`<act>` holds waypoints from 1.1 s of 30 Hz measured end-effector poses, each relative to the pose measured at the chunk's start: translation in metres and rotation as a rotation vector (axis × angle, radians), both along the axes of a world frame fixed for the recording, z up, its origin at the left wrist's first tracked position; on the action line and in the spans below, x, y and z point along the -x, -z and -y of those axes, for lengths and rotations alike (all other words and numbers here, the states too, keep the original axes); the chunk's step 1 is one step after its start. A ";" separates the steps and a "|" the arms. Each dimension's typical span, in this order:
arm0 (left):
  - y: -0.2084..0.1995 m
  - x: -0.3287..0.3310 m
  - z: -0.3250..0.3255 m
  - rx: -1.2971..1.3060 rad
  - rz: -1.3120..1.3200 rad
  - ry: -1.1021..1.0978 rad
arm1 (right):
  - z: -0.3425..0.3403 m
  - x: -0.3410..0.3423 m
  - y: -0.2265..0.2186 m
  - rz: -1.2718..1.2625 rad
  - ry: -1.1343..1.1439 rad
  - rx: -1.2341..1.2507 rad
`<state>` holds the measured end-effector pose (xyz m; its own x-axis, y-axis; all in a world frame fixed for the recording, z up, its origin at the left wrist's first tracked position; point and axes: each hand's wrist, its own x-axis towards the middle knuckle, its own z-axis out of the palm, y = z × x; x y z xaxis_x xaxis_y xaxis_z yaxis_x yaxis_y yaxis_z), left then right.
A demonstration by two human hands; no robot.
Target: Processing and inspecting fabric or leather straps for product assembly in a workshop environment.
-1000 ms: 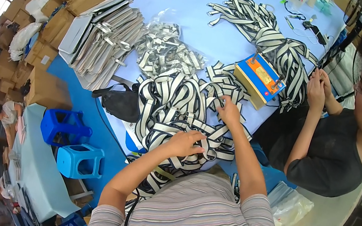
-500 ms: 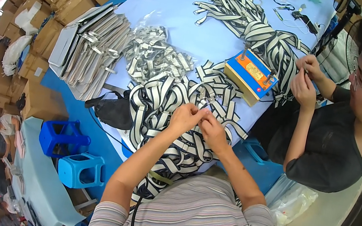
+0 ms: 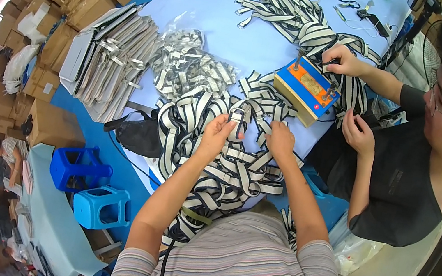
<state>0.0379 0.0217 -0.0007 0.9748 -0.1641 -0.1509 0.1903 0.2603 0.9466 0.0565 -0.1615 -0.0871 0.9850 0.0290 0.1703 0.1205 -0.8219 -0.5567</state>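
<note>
A heap of white webbing straps with dark edges (image 3: 230, 169) lies under and around both of my hands. My left hand (image 3: 216, 136) is closed on the looped end of a striped strap (image 3: 237, 115), where a small dark fitting seems to sit. To its right, my right hand (image 3: 280, 141) has its fingertips pinched at a stretch of striped webbing, partly hidden by the fingers. The hands are a short way apart, above the heap.
Beyond the heap stand a blue-and-orange topped box with metal posts (image 3: 308, 88) and a clear bag of short strap pieces (image 3: 192, 68). Stacked folded sheets (image 3: 113, 60) lie left. At right a co-worker's hand (image 3: 341, 61) handles straps. Blue stools (image 3: 101, 208) stand lower left.
My hands have parted from their meeting point, left hand leftward, right hand rightward, and a strap loop now shows at the left. The co-worker's hands have separated, one reaching toward the box.
</note>
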 end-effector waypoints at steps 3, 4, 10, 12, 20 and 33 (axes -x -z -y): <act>0.009 0.002 -0.001 -0.004 -0.030 0.003 | -0.004 -0.010 0.023 -0.003 -0.068 0.154; 0.012 0.005 -0.002 0.009 -0.045 0.020 | -0.003 -0.013 0.028 -0.015 -0.077 0.196; 0.011 0.009 -0.001 -0.019 -0.104 -0.081 | 0.008 -0.005 -0.006 -0.107 0.033 -0.255; 0.007 0.009 0.006 -0.038 -0.090 -0.137 | 0.009 0.006 -0.033 -0.432 0.074 -0.887; 0.018 0.011 0.013 -0.063 0.107 -0.082 | -0.012 0.030 -0.095 -0.861 -0.067 -1.430; 0.019 0.022 0.007 -0.358 0.276 -0.057 | -0.013 0.036 -0.087 -0.923 0.025 -1.631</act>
<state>0.0160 0.0146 -0.0201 0.9925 -0.0937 0.0782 -0.0867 -0.0896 0.9922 0.0207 -0.1486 0.0000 0.7685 0.3933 -0.5047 -0.6386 0.5192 -0.5679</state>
